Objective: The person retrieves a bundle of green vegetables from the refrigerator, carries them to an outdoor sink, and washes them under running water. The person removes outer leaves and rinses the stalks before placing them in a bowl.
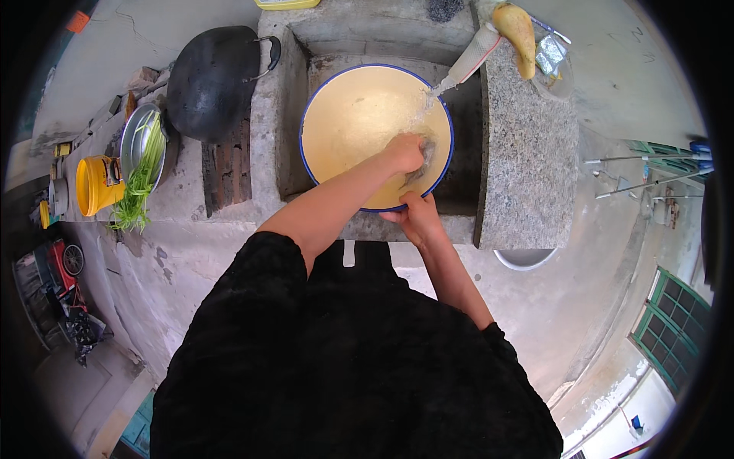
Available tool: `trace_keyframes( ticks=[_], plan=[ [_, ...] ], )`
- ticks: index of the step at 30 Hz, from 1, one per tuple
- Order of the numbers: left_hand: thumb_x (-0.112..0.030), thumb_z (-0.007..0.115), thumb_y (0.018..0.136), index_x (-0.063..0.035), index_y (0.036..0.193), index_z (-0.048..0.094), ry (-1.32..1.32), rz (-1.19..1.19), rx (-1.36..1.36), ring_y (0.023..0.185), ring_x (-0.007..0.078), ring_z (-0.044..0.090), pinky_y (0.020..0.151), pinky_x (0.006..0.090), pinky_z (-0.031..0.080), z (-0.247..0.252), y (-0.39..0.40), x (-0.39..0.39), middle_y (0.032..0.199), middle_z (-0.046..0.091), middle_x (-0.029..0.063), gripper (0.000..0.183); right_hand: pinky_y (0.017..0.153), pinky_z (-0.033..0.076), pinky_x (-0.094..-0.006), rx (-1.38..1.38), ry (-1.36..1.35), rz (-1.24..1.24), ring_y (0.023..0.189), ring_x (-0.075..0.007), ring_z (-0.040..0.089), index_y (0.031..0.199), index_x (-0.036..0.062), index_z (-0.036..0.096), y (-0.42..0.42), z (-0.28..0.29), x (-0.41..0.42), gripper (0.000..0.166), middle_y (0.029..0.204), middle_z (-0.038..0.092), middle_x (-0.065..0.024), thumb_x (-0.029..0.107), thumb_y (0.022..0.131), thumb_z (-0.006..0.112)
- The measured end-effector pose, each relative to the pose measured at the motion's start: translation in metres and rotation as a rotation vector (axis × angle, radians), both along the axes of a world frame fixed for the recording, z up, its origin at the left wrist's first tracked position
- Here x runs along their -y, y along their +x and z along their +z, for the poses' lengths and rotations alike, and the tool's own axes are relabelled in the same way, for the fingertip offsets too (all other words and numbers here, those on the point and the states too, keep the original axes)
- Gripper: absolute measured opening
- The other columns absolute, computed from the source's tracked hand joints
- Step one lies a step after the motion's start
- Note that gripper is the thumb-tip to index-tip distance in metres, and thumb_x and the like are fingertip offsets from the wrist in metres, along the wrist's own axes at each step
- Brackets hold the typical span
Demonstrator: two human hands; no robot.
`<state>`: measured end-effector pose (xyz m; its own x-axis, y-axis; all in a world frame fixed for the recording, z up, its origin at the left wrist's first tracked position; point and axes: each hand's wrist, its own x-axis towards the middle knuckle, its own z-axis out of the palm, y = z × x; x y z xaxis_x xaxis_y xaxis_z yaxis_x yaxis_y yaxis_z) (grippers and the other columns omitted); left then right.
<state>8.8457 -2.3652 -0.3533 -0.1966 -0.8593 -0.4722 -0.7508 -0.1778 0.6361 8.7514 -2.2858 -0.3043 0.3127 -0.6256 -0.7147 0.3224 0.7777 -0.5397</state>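
A large cream enamel basin (pixel 350 120) with a blue rim sits tilted in a concrete sink (pixel 266 149). Water runs into its upper right side from a hose (pixel 473 54) with a white, red-striped covering. My left hand (pixel 406 152) is inside the basin, closed on a greyish scrubber or cloth (pixel 425 158) against the right inner wall; its exact kind is unclear. My right hand (pixel 420 217) grips the basin's near rim from outside, thumb on top of the edge and fingers partly hidden below.
Left of the sink are a black wok (pixel 212 86), a metal bowl (pixel 133 137) with leafy green stalks (pixel 149 155) and a yellow bucket (pixel 94 186). A pale yellow gourd (pixel 516 34) lies by a plastic bowl (pixel 559 83) on the granite slab (pixel 527 160) at right.
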Motion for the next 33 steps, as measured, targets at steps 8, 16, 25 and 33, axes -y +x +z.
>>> trace_keyframes(
  ticks=[8,16,25,33],
  plan=[
    [-0.018,0.053,0.075,-0.0065,0.093,0.056,-0.419,-0.253,0.521,0.090,0.0286,0.056,0.073,0.0380,0.046,0.006,0.094,0.032,0.094,0.058,0.0153,0.022,0.048,0.055,-0.0307,-0.019,-0.041,0.080,0.072,-0.0252,0.060,0.110,-0.0076,0.040,0.000,0.012,0.009,0.037,0.095,0.055,-0.0168,-0.003,0.074,0.035],
    [-0.017,0.053,0.080,-0.0004,0.109,0.044,0.139,0.108,-0.139,0.066,0.0184,0.057,0.060,0.0302,0.046,0.075,0.069,-0.024,0.077,0.057,0.0129,0.034,0.051,0.054,-0.0351,0.011,0.017,0.036,0.077,-0.0263,0.060,0.116,0.0021,0.036,-0.004,0.000,0.013,0.042,0.099,0.054,-0.0153,-0.002,0.074,0.034],
    [-0.020,0.056,0.071,-0.0019,0.082,0.056,-1.184,0.058,0.234,0.084,0.0320,0.052,0.070,0.0373,0.045,0.245,-0.001,0.041,0.103,0.047,0.0261,0.021,0.058,0.054,-0.0367,-0.050,-0.076,-0.042,0.078,-0.0268,0.060,0.112,-0.0030,0.039,-0.020,0.014,0.022,0.039,0.099,0.054,-0.0168,-0.002,0.073,0.035],
    [-0.019,0.060,0.076,-0.0045,0.111,0.045,-0.967,0.133,-0.271,0.080,0.0239,0.056,0.069,0.0316,0.046,0.234,0.037,0.026,0.094,0.052,0.0148,0.041,0.060,0.053,-0.0374,-0.036,-0.112,-0.005,0.084,-0.0258,0.058,0.119,0.0016,0.032,-0.040,0.009,0.018,0.045,0.104,0.052,-0.0156,-0.003,0.074,0.034]
  ],
)
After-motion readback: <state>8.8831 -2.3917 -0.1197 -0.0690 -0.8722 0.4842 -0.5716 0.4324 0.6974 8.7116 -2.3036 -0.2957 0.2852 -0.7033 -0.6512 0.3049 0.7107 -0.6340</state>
